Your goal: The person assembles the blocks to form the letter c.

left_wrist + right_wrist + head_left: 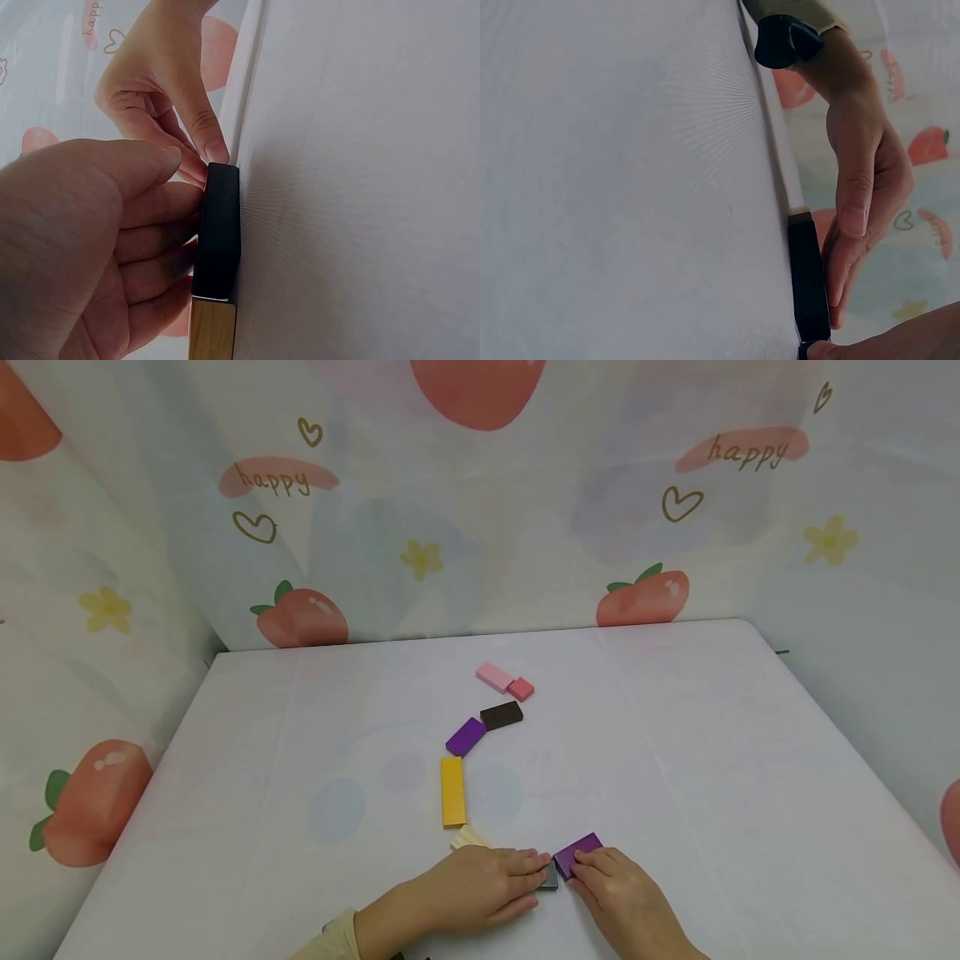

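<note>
Right hand (630, 893), lower centre-right of head frame: thumb and fingertips pinching near purple block (573, 849), gap just block-sized. Block sits lower centre-right on white tabletop (712, 760), angled, corner at the dark grey block (552, 878); contact there, can't tell.

Left hand (483, 889), lower centre: fingers straight and together, laid against dark grey block, not wrapped round it. Thumb free of it in the right wrist view.

Cream block (468, 837) partly under left hand. Up from there, centre of frame: yellow block (453, 792), far purple block (466, 737), dark brown block (502, 716), then coral block (521, 689) and light pink block (494, 677).
</note>
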The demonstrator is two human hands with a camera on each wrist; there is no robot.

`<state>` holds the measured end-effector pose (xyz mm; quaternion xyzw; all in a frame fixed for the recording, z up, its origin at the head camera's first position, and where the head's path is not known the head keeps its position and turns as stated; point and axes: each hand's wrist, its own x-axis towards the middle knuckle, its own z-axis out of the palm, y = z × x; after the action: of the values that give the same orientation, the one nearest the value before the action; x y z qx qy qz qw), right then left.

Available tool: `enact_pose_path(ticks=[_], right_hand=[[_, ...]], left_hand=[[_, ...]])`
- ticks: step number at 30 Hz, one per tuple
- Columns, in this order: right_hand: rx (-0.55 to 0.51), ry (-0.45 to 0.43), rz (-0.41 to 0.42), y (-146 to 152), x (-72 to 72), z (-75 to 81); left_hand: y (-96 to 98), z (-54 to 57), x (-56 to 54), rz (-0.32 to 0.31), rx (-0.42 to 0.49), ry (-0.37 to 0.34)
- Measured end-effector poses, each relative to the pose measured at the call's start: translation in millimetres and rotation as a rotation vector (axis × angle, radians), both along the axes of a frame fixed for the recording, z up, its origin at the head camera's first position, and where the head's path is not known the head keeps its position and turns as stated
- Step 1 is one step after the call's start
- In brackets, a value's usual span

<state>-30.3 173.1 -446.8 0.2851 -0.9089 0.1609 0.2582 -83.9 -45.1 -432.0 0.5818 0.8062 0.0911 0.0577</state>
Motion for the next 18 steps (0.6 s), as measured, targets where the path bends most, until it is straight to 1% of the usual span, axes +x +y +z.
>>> enact_pose_path(ticks=[7,11,14,18], right_hand=[[-0.024,0.035,0.008,-1.6,-1.9,-0.1],[-0.035,0.024,0.021,-1.1,-2.3,1.9],[-0.037,-0.046,0.025,1.4,-2.6,5.4],[-0.057,-0.203,0.006,5.0,-4.0,13.8]], left_hand=[[0.0,0.9,-0.4,-0.001,0.004,-0.012],[-0.2,1.5,-0.4,0.003,0.008,-0.024],[-0.6,2.1,-0.3,0.015,0.02,-0.049],[-0.8,2.7,-0.7,0.033,0.036,-0.107]])
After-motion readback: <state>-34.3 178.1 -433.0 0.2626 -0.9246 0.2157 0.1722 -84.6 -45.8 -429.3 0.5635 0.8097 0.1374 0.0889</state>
